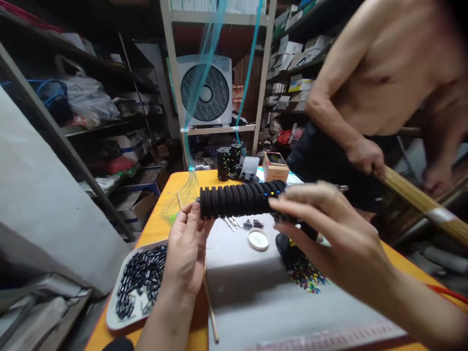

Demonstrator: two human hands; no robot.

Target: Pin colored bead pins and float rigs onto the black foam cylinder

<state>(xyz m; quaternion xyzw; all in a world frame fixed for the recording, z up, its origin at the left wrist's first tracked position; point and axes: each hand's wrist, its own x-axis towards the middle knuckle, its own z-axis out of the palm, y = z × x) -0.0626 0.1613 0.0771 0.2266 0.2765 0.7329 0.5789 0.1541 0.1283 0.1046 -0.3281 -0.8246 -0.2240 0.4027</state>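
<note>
I hold a long row of black foam discs [237,199] sideways above the table. My left hand [186,248] is closed on its left end. My right hand [325,229] grips the right end, fingers stretched along it; small coloured dots show there. Below lies a grey mat [248,287] on an orange table [161,224]. A pile of coloured beads [305,278] and a white lid [258,239] rest on the mat.
A white tray [111,317] of small black tubes sits at the left. Stacks of black discs [226,163], a black holder and a phone on a box [275,166] stand at the back. A shirtless person [383,73] at right holds bamboo sticks [420,200]. Shelves and a fan [206,92] surround.
</note>
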